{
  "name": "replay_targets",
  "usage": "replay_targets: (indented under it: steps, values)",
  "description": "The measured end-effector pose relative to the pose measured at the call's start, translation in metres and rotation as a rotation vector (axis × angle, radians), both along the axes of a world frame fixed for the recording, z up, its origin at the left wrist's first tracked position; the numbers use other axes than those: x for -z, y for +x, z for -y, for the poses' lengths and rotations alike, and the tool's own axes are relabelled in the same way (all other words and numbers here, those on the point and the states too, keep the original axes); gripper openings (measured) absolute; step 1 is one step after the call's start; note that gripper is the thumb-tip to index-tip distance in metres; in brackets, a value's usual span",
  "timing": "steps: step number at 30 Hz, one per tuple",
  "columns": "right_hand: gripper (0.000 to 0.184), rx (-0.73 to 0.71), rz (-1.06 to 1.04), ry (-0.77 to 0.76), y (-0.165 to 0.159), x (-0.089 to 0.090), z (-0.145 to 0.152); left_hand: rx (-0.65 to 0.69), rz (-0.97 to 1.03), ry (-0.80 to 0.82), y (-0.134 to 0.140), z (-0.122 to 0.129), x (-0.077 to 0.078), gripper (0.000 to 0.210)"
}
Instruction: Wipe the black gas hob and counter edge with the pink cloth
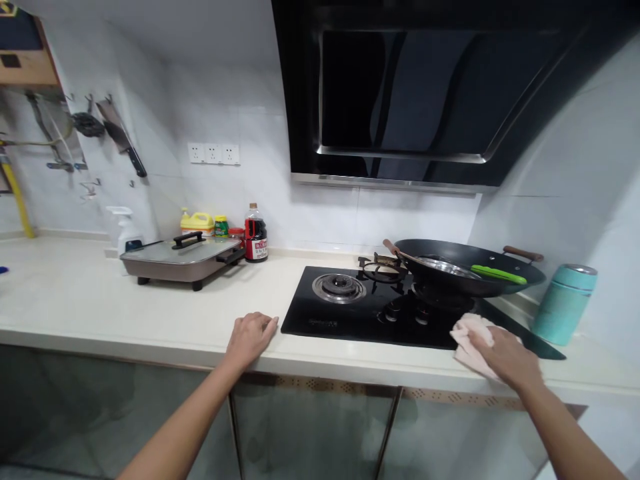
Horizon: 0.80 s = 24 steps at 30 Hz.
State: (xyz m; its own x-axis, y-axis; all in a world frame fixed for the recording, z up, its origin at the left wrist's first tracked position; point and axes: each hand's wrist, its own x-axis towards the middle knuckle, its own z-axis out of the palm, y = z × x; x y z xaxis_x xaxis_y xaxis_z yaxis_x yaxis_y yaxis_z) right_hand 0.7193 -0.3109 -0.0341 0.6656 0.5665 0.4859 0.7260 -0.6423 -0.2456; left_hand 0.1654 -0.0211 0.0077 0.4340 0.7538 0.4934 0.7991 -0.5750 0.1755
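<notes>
My right hand (505,357) presses a pale pink cloth (473,339) onto the front right edge of the black gas stove (365,327), with its fingers bent over the cloth. My left hand (250,339) rests on the white countertop (150,313) just left of the stove, thumb apart from the fingers and nothing held. A black wok (465,283) sits over the right burner, holding a bright green-handled utensil (499,274) and a shiny metal lid or pan (443,267). The left burner (340,287) is bare, and its pan support (383,268) lies behind it.
Right of the wok stands a turquoise thermos (565,303). A lidded electric pan (185,261) stands on the left, near a soy sauce bottle (256,235), a yellow jug (197,223) and a white spray bottle (127,230). Above hangs a black range hood (400,93); a cleaver (120,137) hangs on the wall.
</notes>
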Motion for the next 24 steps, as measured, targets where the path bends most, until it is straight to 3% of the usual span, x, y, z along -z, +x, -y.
replay_targets:
  steps: [2,5,9,14,16,18,19,21,24]
  values:
    - [0.077,0.046,-0.036,-0.018,0.008,-0.001,0.002,0.005,0.007,0.011,0.000,0.001,0.000,0.049]
    - [0.071,0.020,-0.022,-0.044,-0.018,-0.002,-0.004,0.010,0.025,0.018,0.001,0.001,-0.002,0.048]
    - [0.057,-0.197,0.083,-0.031,-0.102,-0.001,-0.025,0.009,0.040,-0.013,0.003,0.001,-0.004,0.047]
    - [0.046,-0.450,0.118,0.062,-0.241,0.007,-0.076,0.005,0.039,-0.020,0.003,0.001,-0.005,0.048]
    - [0.050,-0.602,0.111,0.088,-0.297,0.016,-0.101,0.016,0.043,-0.016,0.002,-0.001,-0.004,0.048]
    - [0.070,-0.762,0.151,0.083,-0.346,0.028,-0.125,0.021,0.050,-0.026,0.000,-0.004,-0.003,0.048]
    - [0.081,-0.810,0.184,0.087,-0.366,0.035,-0.136,0.020,0.054,-0.033,0.000,-0.006,-0.002,0.049]
    - [0.084,-0.840,0.256,0.129,-0.391,0.048,-0.152,0.013,0.060,-0.042,-0.001,-0.008,-0.002,0.049]
    - [0.057,-0.821,0.367,0.234,-0.391,0.064,-0.158,0.010,0.069,-0.037,-0.002,-0.010,-0.001,0.049]
